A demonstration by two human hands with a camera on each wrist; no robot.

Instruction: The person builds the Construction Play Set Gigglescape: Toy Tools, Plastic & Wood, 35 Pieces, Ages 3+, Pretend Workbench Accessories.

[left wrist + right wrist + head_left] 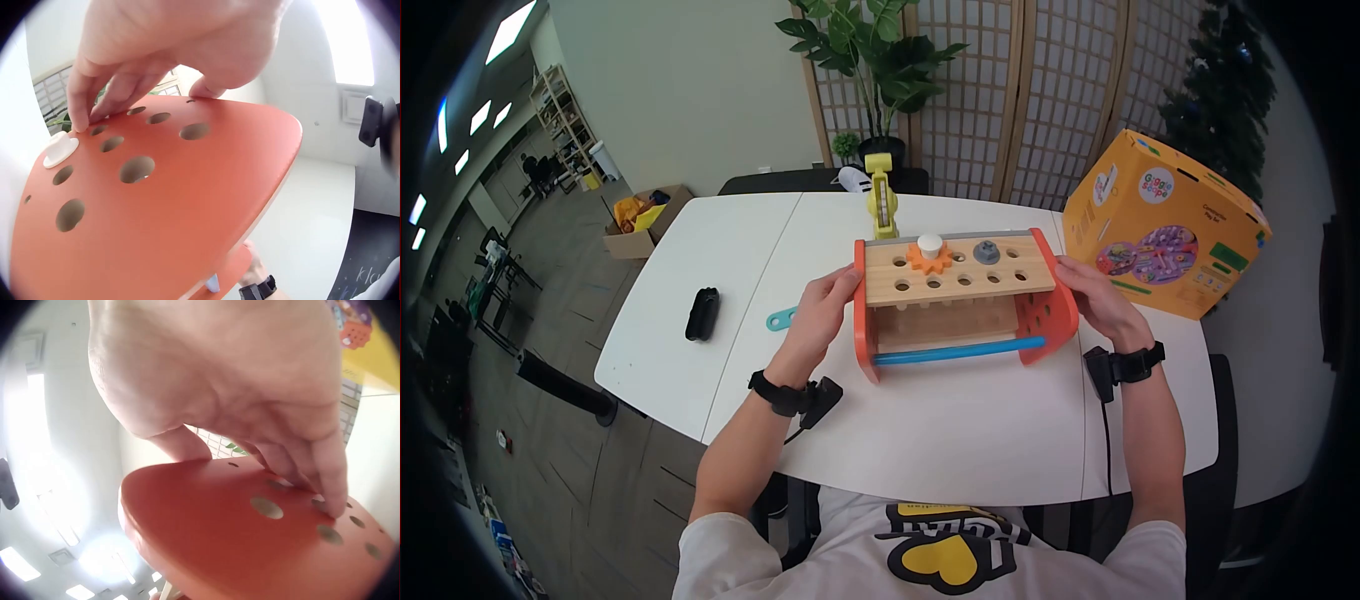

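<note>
A toy workbench (pixel 960 292) with a wooden, hole-studded top, red-orange end panels and a blue bar along its front is held between both hands. My left hand (pixel 818 310) grips the upper edge of its left end panel (pixel 156 206), fingers and thumb spread along that edge. On the opposite side my right hand (pixel 1108 305) holds the right end panel (pixel 206 531), with fingers against its outer face near the holes. An orange gear (pixel 928 262) under a white knob (pixel 930 243) and a grey bolt (pixel 986 252) sit on top. A white peg head (pixel 60 150) shows on the left panel.
Behind the workbench stands a yellow-green toy piece (pixel 882 200). A teal holed strip (pixel 780 319) lies partly behind the left forearm, and a black case (pixel 702 314) rests farther left. A large yellow box (pixel 1165 225) stands at the back right of the white table (pixel 960 440).
</note>
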